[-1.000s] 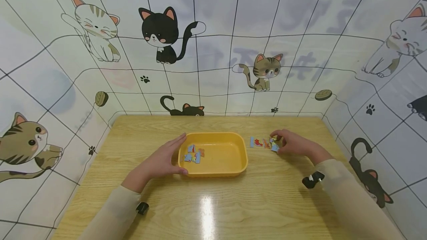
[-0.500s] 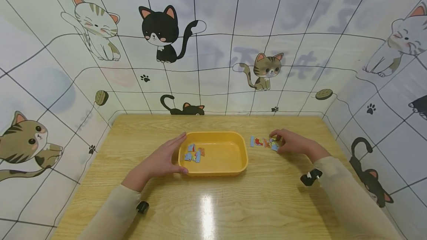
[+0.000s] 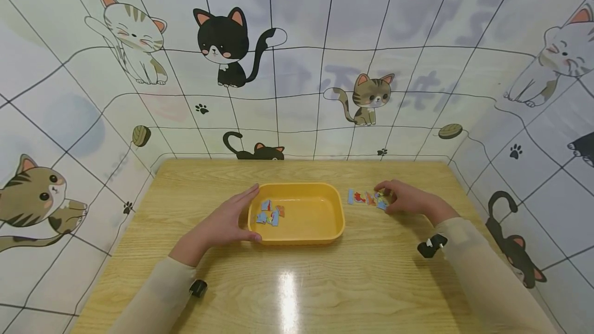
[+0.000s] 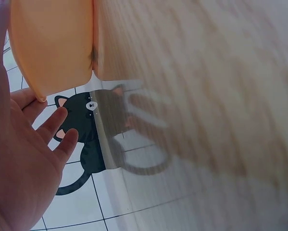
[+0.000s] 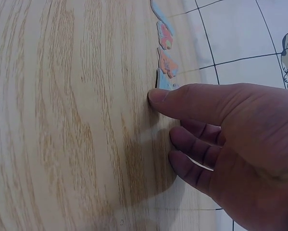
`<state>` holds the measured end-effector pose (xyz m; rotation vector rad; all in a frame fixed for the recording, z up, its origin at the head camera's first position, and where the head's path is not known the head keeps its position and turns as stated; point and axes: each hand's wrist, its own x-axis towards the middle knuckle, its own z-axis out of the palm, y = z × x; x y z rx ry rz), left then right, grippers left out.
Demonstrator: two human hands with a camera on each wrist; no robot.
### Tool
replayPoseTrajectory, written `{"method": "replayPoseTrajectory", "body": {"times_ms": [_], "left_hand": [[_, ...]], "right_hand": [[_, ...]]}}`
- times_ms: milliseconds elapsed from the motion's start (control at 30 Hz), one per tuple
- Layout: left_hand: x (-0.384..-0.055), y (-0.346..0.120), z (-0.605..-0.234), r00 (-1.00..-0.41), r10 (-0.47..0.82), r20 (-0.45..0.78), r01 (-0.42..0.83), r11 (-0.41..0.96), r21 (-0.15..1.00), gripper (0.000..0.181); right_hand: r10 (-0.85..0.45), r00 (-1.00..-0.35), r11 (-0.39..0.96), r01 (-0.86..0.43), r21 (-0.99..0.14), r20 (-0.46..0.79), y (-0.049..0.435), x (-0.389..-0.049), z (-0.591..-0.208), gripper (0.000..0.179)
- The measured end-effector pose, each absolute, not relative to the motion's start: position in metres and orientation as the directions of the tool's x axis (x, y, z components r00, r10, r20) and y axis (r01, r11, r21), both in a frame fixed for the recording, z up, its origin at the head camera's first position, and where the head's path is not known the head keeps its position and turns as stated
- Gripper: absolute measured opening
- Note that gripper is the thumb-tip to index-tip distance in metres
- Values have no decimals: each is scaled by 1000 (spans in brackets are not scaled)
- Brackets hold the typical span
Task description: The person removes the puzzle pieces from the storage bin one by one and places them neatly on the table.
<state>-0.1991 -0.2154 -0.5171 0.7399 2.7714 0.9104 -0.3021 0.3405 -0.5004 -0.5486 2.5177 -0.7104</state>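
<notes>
In the head view my left hand spans the left end of a yellow plastic tray, thumb at the near corner and fingers at the far one. The left wrist view shows the tray's side wall against that hand. Several small puzzle pieces lie inside the tray at its left. Right of it, on the table, a short row of puzzle pieces runs up to my right hand. This hand pinches the end puzzle piece between thumb and fingers; its far edge is hidden.
A wooden table carries everything. Cloth walls printed with cats and grid lines rise behind it and on both sides. Each sleeve has a small black device at the wrist.
The puzzle piece under my right hand has turned and shifted slightly, closer in line with the row. My left hand and the tray stay put.
</notes>
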Motion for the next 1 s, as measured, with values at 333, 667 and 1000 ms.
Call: {"method": "replayPoseTrajectory", "body": {"times_ms": [333,667,1000], "left_hand": [[-199,-216,-518,-870,493,26,410,694,592,136],[-199,-215,-520,-871,490,23,407,696,592,135],[-199,-216,-520,-871,491,28,409,692,594,135]], "right_hand": [[-483,-813,789,-243,-564,-325,341,-301,-503,71],[-476,-847,746,-247,-618,-236,343,-298,-505,67],[-431,-900,738,-308,-601,-68,328,-292,-494,39]]}}
